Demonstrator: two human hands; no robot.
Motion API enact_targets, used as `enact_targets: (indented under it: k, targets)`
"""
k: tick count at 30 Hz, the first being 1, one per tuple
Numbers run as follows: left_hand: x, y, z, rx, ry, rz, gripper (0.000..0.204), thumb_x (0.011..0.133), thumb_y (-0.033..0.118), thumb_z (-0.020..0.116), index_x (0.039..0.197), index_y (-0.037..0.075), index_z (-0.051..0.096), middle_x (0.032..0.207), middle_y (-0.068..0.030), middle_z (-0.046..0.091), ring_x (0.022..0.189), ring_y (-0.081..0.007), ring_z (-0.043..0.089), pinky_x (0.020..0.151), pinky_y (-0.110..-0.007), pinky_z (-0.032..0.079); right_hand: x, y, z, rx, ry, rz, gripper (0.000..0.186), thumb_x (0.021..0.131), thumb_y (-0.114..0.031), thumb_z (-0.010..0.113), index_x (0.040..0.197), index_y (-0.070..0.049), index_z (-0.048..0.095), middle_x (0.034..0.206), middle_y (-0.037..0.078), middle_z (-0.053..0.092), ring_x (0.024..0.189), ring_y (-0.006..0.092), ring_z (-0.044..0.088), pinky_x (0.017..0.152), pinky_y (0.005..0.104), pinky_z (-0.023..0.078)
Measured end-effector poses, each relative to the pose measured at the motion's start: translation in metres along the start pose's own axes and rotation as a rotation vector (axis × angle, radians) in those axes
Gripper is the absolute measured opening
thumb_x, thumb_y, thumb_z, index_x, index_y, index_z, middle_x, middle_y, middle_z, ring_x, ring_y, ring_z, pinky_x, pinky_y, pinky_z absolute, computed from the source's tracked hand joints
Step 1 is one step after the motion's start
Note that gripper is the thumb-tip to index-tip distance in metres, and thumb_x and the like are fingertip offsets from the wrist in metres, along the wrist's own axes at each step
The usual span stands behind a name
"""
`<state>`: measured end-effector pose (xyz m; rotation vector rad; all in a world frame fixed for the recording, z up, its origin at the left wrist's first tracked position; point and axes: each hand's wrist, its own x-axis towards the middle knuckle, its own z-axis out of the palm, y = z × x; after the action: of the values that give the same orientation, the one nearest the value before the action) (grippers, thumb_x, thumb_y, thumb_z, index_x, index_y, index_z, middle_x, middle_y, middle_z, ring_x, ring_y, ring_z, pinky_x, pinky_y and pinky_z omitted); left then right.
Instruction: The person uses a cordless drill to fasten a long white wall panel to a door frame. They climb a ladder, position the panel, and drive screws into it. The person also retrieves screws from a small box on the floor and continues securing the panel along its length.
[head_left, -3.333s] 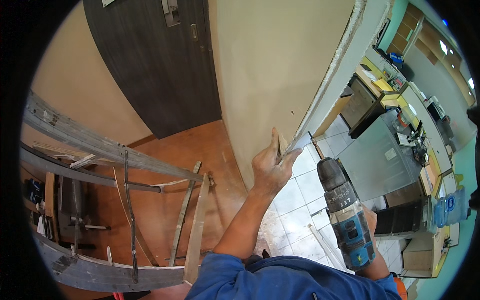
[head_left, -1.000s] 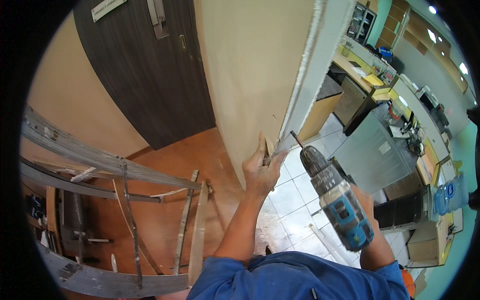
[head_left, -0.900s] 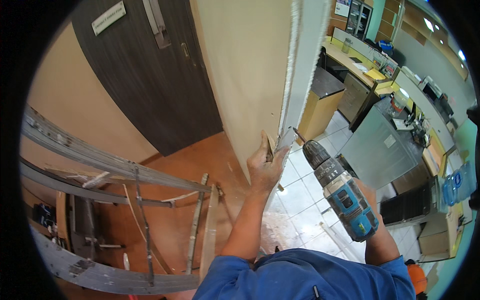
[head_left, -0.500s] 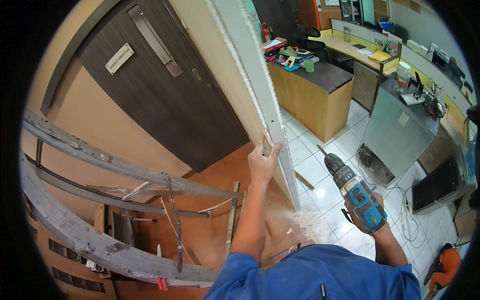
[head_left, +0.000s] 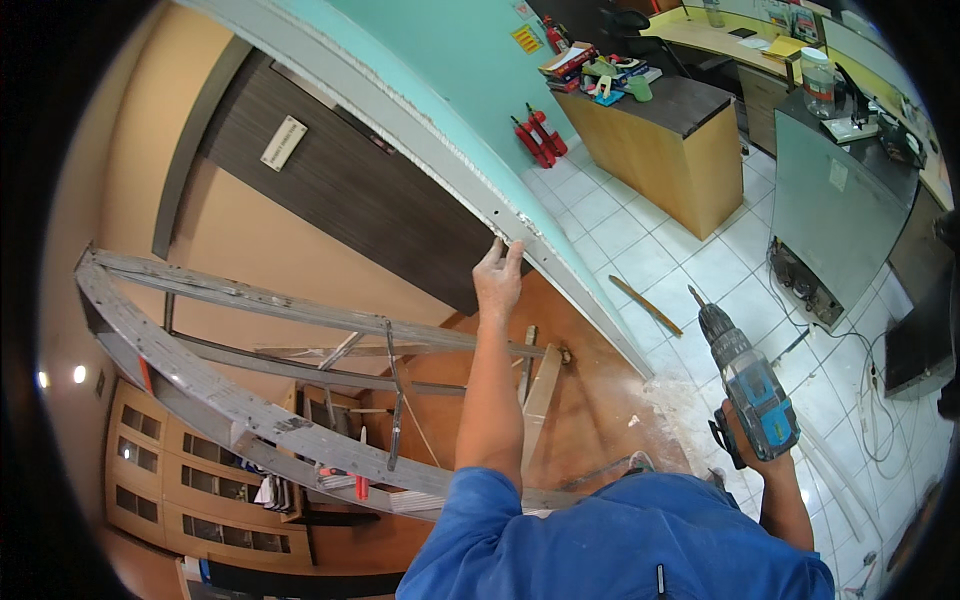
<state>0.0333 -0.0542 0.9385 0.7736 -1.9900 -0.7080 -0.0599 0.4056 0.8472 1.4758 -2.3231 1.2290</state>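
Note:
My right hand (head_left: 748, 440) is wrapped round the handle of a blue and black cordless drill (head_left: 752, 385), its bit pointing up and away from me, in open air right of the partition. My left hand (head_left: 498, 280) reaches forward with thumb and fingers closed on the near edge of the partition wall's end. That wall end shows a grey metal stud (head_left: 560, 262) between rough, white, broken board edges. A small dark hole in the stud lies just above my fingertips. What the fingers press against on the far side is hidden.
A worn metal ladder (head_left: 300, 425) stands at my left, with a red-handled tool (head_left: 361, 487) on it. White debris (head_left: 675, 410) lies at the wall's foot. A wooden strip (head_left: 646, 305), cables (head_left: 870, 420), a desk (head_left: 690, 160) and fire extinguishers (head_left: 540, 135) are to the right.
The view has swung, so the wall end now slants more and its turquoise side shows. My left hand stays at the wall's edge; the drill remains in my right hand.

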Motion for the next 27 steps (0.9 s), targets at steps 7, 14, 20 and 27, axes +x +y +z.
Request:
enact_targets:
  k: [7,14,20,27]
  targets:
    - [0.016,0.047,-0.02,0.45,-0.075,-0.023,0.081,0.08,0.05,0.081,0.127,-0.013,0.06,0.055,-0.0062,0.055,0.051,-0.0129,0.053,0.052,-0.031,0.045,-0.036,0.02,-0.016,0.304,0.122,0.288,0.013,0.084,-0.009,0.074,0.097,-0.007,0.074,0.094,0.01,0.075,0.085,0.0291,0.071,0.074,0.0403,0.052]
    - [0.014,0.049,0.009,0.471,-0.043,0.097,0.049,0.082,0.04,0.08,0.107,-0.001,0.073,0.092,-0.019,0.074,0.086,-0.0332,0.072,0.078,-0.041,0.055,-0.058,0.052,-0.016,0.437,0.113,0.522,0.015,0.09,-0.016,0.073,0.099,-0.004,0.072,0.087,0.011,0.073,0.077,0.0262,0.07,0.069,0.0388,0.053]
    - [0.001,0.051,0.012,0.511,0.026,-0.039,0.044,0.085,0.033,0.077,0.115,0.002,0.068,0.099,-0.022,0.073,0.096,-0.0391,0.07,0.085,-0.045,0.054,-0.058,0.06,-0.025,0.449,0.187,0.5,0.018,0.092,-0.019,0.07,0.082,-0.005,0.066,0.069,0.003,0.063,0.062,0.0148,0.059,0.059,0.0334,0.047]
    - [-0.127,0.022,0.095,-0.483,0.069,-0.85,0.026,0.093,0.031,0.064,0.081,0.008,0.065,0.068,-0.002,0.051,0.059,-0.017,0.049,0.051,-0.039,0.037,-0.087,0.046,-0.039,0.407,0.187,0.269,0.008,0.091,-0.01,0.068,0.087,-0.003,0.069,0.074,0.008,0.068,0.066,0.0209,0.065,0.06,0.037,0.051]
